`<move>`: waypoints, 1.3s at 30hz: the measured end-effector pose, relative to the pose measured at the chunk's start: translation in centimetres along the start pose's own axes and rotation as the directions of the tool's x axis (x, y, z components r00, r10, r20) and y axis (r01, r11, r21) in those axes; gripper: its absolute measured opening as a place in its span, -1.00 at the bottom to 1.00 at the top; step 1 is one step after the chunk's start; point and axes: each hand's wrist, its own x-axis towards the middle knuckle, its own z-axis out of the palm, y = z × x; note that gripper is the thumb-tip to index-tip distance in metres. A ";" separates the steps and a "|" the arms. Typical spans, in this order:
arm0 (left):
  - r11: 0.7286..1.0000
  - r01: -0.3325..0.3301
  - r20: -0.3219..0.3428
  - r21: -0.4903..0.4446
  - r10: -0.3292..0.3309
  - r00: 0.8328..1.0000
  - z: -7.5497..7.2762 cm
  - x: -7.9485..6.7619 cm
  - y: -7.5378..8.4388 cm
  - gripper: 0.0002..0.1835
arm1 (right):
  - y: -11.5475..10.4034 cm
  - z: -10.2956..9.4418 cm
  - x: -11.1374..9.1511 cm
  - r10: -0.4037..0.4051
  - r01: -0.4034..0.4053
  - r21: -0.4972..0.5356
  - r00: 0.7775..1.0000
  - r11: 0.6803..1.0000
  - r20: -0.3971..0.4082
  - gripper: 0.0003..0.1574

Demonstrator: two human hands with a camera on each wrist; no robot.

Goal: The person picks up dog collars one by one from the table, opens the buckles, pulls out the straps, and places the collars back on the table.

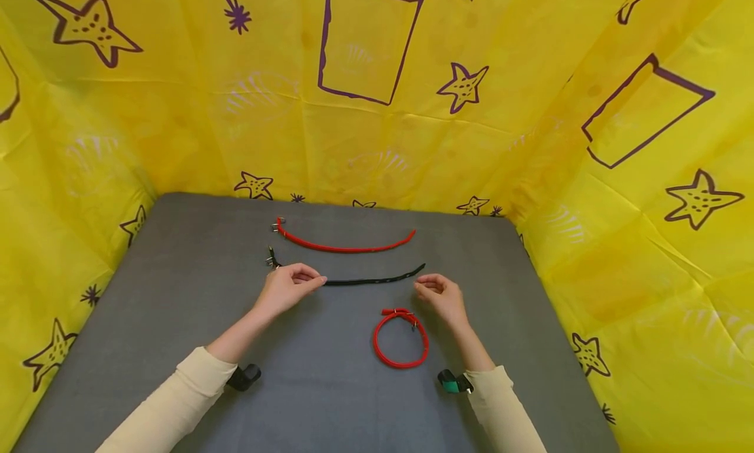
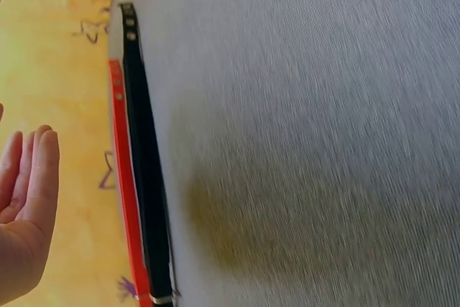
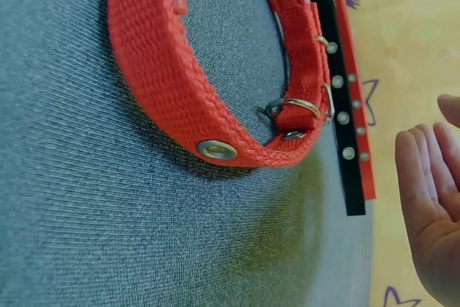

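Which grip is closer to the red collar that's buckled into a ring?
Right. The right grip is just off the far right side of the buckled red collar; the left grip is farther away, beyond it leftward, by the black collar.

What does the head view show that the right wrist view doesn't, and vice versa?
Only the head view shows the left hand, pale sleeves and the buckle ends of the black collar and long red collar. Only the right wrist view clearly shows a metal eyelet on the coiled red collar. Both show all three collars and the right hand.
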 end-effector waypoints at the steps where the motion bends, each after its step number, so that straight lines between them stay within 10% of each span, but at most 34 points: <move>1: 1.000 -0.012 -0.003 0.008 0.012 1.000 0.3 -0.1 0.2 -0.71 | 0.0 0.0 -0.1 -0.008 0.008 -0.005 1.000 1.000 0.006 -0.68; 20: 0.978 -0.197 0.040 0.071 0.195 0.980 6.4 -0.6 1.4 -0.83 | 0.4 -0.3 -2.1 -0.166 0.191 -0.314 0.981 0.930 0.104 -0.74; 39: 0.870 -0.416 0.143 0.265 0.392 0.909 11.2 -1.4 1.1 -0.80 | 1.5 0.0 -3.7 -0.220 0.270 -0.409 0.961 0.872 0.166 -0.81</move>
